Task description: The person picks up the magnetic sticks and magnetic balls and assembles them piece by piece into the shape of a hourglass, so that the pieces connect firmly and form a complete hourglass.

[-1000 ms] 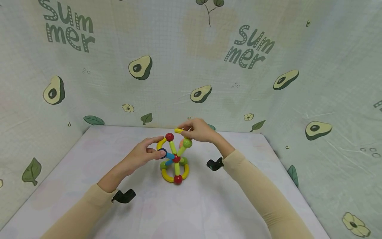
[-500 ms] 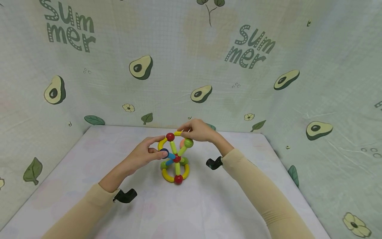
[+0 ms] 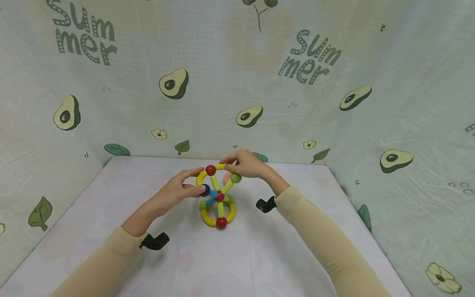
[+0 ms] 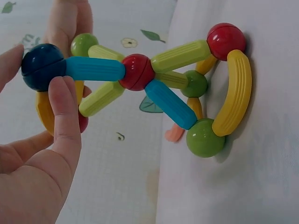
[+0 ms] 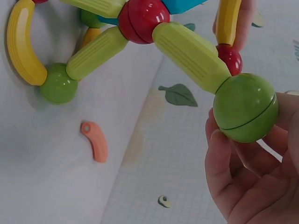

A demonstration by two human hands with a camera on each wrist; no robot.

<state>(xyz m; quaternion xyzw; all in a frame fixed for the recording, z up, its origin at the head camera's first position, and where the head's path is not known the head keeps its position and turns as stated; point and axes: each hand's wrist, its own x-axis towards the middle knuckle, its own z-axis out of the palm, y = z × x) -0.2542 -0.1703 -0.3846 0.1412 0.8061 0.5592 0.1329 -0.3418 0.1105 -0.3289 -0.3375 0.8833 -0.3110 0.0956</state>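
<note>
A toy model of coloured balls and sticks stands on the table, its central red ball [image 3: 220,196] joining straight green and blue sticks. Yellow curved sticks [image 4: 237,93] link the balls of its base. My left hand [image 3: 174,192] grips the navy ball [image 4: 43,67] at the upper left, one finger reaching to the upper red ball [image 3: 210,170]. At the top, my right hand [image 3: 245,163] pinches a yellow curved stick [image 3: 220,166], whose other end meets that red ball. The upper green ball [image 5: 245,107] lies against the right fingers, which hide the stick's near end.
A coral curved stick [image 5: 96,143] lies on the white table [image 3: 237,264] behind the model. A printed cloth wall [image 3: 211,123] rises along the back and both sides. Black wrist cameras [image 3: 156,241] jut inward from both sleeves.
The right hand has lowered slightly, bringing the yellow curved stick from above the upper red ball to meet it. The left hand keeps its hold on the navy ball.
</note>
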